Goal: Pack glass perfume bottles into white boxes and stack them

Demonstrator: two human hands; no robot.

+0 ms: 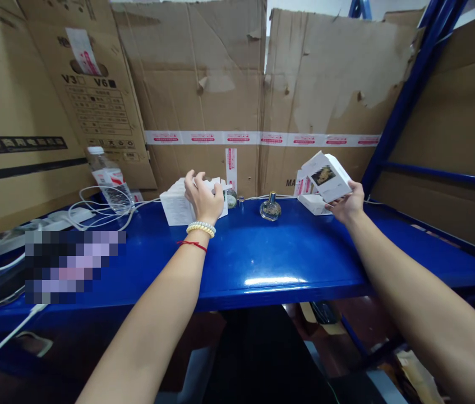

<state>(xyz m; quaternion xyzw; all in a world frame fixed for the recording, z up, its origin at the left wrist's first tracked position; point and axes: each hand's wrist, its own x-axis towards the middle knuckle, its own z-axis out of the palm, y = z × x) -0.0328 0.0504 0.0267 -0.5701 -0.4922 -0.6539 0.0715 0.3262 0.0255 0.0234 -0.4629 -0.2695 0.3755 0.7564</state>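
My right hand (349,203) grips a small white box (328,178) with a dark and gold picture on its face, holding it tilted above the shelf. Below it lies another white box (313,204). My left hand (204,197) is over a group of white boxes (174,206), fingers bent and apart; whether they touch a box is hard to tell. Between the hands stands a clear glass perfume bottle (271,209) with a gold neck. A second round bottle (231,198), partly hidden, and a small shiny cap (241,202) are just right of my left hand.
A water bottle (111,178), looped white cables (90,209) and a power strip (64,217) occupy the left of the blue shelf (237,255). A pixelated patch covers something at front left. Cardboard panels (203,90) close the back; blue posts (405,95) rise at right.
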